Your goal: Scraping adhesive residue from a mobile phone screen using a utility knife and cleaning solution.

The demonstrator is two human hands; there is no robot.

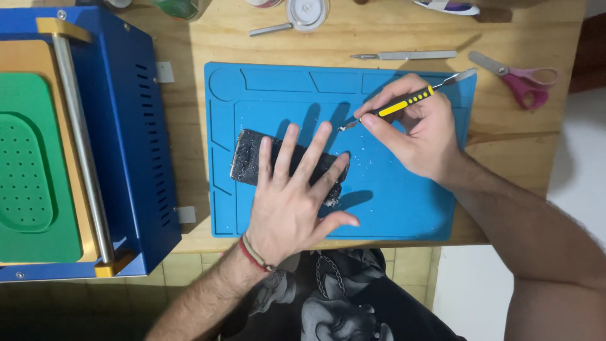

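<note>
Blue silicone mat [391,208] covers the middle of the wooden table [189,57]; its moulded compartments along the top edge hold nothing that can be made out, though small pale crumbs lie scattered over its main field. A dark phone [247,151] with a cracked, speckled face lies on the left half of the mat, tilted a little. The left hand [291,189] is flat on top of it, fingers spread wide and pointing away from the person, thumb out to the right on the mat, so only the phone's left end and a corner near the thumb show. The right hand [420,129] hovers just right of and above the phone, pinching a black and yellow tool [404,104] between thumb and fingers; the tool's metal tip points down-left and ends just beside the left hand's fingertips, close to the phone's upper right corner. Left of the mat stands a blue machine [120,126] with a green pad [28,170]. Beyond the mat lie a metal blade [404,55] and pink scissors [524,79].
</note>
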